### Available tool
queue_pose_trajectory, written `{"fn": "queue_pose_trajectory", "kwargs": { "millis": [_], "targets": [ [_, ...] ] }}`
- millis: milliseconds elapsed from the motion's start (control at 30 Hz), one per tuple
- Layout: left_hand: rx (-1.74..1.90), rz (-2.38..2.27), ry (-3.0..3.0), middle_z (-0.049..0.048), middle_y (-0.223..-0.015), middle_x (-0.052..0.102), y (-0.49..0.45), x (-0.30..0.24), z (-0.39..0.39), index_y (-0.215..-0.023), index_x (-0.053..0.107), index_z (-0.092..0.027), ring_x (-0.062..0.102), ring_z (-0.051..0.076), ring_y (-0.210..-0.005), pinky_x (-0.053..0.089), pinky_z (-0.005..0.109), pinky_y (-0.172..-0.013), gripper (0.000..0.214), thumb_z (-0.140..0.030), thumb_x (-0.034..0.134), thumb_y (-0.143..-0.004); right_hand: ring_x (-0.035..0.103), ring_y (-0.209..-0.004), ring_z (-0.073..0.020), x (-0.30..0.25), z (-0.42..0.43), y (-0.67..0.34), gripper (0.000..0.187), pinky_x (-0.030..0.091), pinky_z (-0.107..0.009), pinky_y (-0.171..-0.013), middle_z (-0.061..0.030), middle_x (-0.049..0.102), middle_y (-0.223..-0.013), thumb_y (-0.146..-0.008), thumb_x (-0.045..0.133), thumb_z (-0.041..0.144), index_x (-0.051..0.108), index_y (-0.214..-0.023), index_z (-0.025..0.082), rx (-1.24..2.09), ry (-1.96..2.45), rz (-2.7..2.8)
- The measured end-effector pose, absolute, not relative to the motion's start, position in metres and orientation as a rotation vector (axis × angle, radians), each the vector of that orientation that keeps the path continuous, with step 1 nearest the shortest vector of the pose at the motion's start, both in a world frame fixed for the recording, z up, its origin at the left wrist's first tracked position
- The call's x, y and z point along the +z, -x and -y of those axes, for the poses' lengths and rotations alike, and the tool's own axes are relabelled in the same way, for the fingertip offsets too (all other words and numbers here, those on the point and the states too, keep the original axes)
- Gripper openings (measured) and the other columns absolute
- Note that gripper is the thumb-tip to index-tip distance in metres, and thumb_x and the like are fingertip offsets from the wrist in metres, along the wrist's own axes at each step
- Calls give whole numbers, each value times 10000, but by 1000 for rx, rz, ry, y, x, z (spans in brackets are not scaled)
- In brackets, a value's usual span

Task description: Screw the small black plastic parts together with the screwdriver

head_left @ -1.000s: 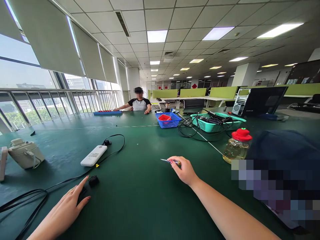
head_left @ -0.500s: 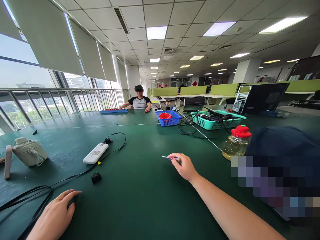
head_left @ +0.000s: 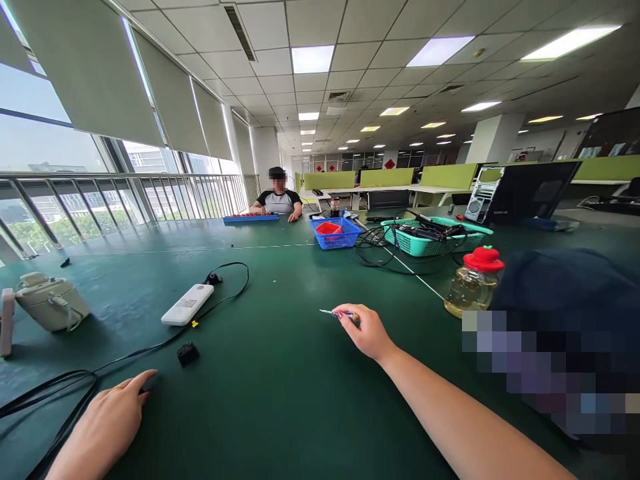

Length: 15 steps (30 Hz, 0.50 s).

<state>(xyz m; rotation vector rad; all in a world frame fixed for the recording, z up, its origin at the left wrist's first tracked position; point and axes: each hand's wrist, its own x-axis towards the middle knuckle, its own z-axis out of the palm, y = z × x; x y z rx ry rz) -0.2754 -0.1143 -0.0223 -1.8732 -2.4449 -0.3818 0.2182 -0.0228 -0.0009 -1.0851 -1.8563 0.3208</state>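
Observation:
My right hand (head_left: 369,331) is out over the green table (head_left: 280,387), pinched shut on a thin screwdriver-like tool (head_left: 334,313) whose metal tip points left. My left hand (head_left: 107,419) lies on the table at the lower left, palm down, fingers stretched forward and holding nothing. Its fingertips are close to a black cable (head_left: 75,380). A small black block (head_left: 188,353) sits a short way beyond them. Further back lies a white power bank (head_left: 187,305) with a black lead looping behind it.
A beige device (head_left: 50,301) stands at the left edge. A jar with a red lid (head_left: 473,287), a blue basket (head_left: 334,235) and a teal basket (head_left: 433,241) of cables are on the right. A person (head_left: 279,198) sits at the far end.
My left hand has drawn back toward me, away from the small black block it was touching. My right hand with the tool has hardly moved.

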Motion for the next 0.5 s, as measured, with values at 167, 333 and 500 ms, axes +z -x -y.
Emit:
{"fn": "queue_pose_trajectory", "kwargs": {
  "millis": [167,333,500],
  "targets": [
    [-359,2233,1946,105,-1203,708,242,18,95,-1384,533,-188,632,360,-1119,493,473,-950,594,-357,327,-853,667,-837,-222,-1,23,-219,280,511,-340,-770,-40,751,-907,-917,477,365,730,-950,251,334,1087,1855],
    [-388,2043,2112,121,-1266,669,216,25,73,-1414,528,-179,600,331,-1164,484,443,-972,581,-302,316,-888,673,-839,-214,-2,22,-218,262,512,-324,-757,-35,753,-916,-916,486,341,728,-955,247,330,1081,1849],
    [-296,2014,2119,129,-1326,636,216,6,61,-1400,547,-158,569,333,-1206,473,459,-985,571,-304,289,-912,675,-817,-206,-2,22,-218,256,515,-317,-743,-32,752,-905,-916,490,333,726,-957,242,325,1049,1865]
  ]
}}
